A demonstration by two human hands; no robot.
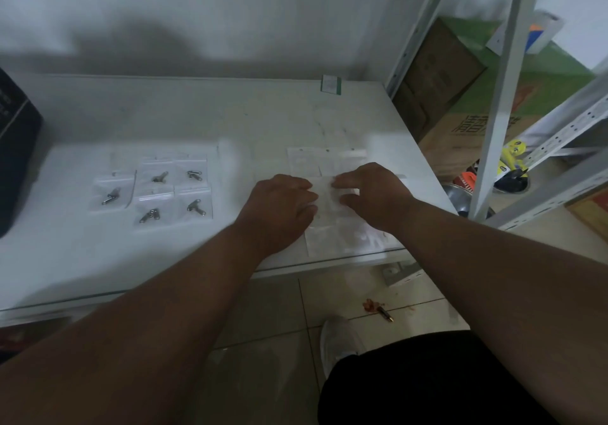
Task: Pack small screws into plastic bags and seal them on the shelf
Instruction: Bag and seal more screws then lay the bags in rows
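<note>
A cardboard box (460, 128) stands right; a pen (385, 314) lies on the floor.

White shelf top (82, 253) spans frame centre, w/ glassy front edge. Left-centre: five small clear bags w/ screws (154, 191), laid flat in a loose cluster, close together. Right-centre: empty clear bags (342, 227) overlapping in a pile, near front edge. Far left edge: dark box (16, 161). Upper centre-right, at back: small green-white card (331, 84).

cardboard box (473, 128), blurred Chinese print, unreadable
</note>
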